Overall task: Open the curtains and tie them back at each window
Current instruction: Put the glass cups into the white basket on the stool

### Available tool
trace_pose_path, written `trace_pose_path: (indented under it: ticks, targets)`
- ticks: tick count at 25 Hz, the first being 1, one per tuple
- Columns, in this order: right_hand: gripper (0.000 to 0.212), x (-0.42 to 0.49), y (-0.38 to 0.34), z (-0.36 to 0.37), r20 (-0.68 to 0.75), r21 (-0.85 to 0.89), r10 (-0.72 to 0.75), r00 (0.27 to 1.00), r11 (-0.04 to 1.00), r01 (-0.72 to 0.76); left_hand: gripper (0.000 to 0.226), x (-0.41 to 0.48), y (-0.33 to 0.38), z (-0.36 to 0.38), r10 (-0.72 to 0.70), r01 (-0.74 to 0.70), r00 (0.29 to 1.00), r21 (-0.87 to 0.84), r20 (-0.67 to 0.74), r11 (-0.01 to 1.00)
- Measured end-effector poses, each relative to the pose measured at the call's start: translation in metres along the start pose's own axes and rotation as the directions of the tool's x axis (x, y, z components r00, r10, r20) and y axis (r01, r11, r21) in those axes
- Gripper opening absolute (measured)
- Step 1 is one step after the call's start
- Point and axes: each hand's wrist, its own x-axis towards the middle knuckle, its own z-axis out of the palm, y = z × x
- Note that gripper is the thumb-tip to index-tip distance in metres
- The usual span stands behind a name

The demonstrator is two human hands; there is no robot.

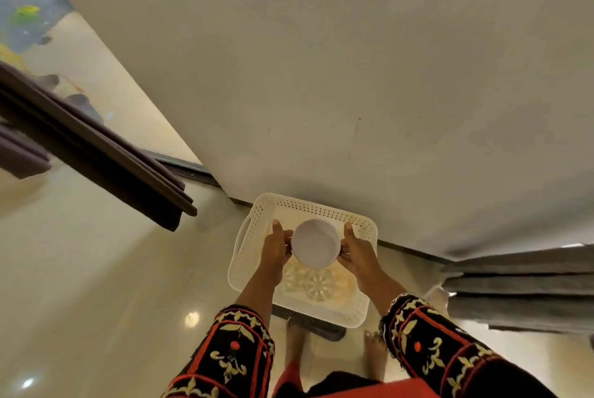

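From my feed I am looking straight down on both arms, stretched forward and slightly inward over a white perforated basket [308,204] that sits on the glossy floor [96,285] against the foot of a pale wall [321,76]. The left hand [275,248] and the right hand [356,251] meet over the middle of the basket and hold a round white dish [316,243] between them. Each grips one side of its edge, fingers curled in against the rim and thumb lying straight along it, pointing toward the wall. I cannot tell whether the dish is a bowl or a lid. It hangs above the basket's floor, and below it inside the basket lie clear ribbed glass pieces [318,283]. Both forearms are bare up to black sleeves [238,349] embroidered in red and cream, the wrists level and about as far apart as the dish is wide. Bare feet [294,343] stand on the near side of the basket. Neither hand is on a curtain. The dark curtain [106,156] hangs in gathered folds well to the left of the basket, beside a window [96,76], and the grey curtain [520,285] hangs bunched in folds well to the basket's right, along the same wall.
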Motion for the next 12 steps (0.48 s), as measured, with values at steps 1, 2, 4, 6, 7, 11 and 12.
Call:
trace_pose_path:
  ticks: [1, 2, 4, 6, 7, 11, 12]
  targets:
    - [0.053, 0.007, 0.004, 0.006, -0.03, 0.001, 0.009, 0.999, 1.0, -0.009, 0.055, 0.01, 0.0, -0.004, -0.02, 0.02, 1.0, 0.026, 0.021, 0.999]
    - [0.057, 0.013, 0.006, 0.011, -0.055, -0.001, 0.018, 0.998, 1.0, -0.018, 0.055, 0.019, -0.001, -0.008, -0.041, 0.039, 0.998, 0.048, 0.042, 0.998]
    - [0.06, 0.024, 0.011, 0.021, -0.085, -0.008, 0.037, 0.996, 0.999, -0.038, 0.056, 0.035, -0.003, -0.014, -0.08, 0.072, 0.993, 0.092, 0.082, 0.993]
    - [0.061, 0.036, 0.016, 0.029, -0.12, -0.011, 0.053, 0.991, 0.998, -0.054, 0.056, 0.051, -0.005, -0.018, -0.102, 0.087, 0.987, 0.126, 0.122, 0.988]
    - [0.061, 0.042, 0.018, 0.033, -0.138, -0.012, 0.064, 0.988, 0.998, -0.066, 0.055, 0.059, -0.006, -0.02, -0.11, 0.09, 0.984, 0.14, 0.139, 0.986]
    - [0.072, 0.066, 0.026, 0.044, -0.167, -0.034, 0.07, 0.983, 0.996, -0.076, 0.058, 0.088, -0.01, -0.025, -0.126, 0.084, 0.974, 0.22, 0.187, 0.972]
    - [0.074, 0.071, 0.028, 0.045, -0.176, -0.045, 0.067, 0.982, 0.996, -0.076, 0.059, 0.093, -0.013, -0.025, -0.137, 0.088, 0.972, 0.245, 0.189, 0.965]
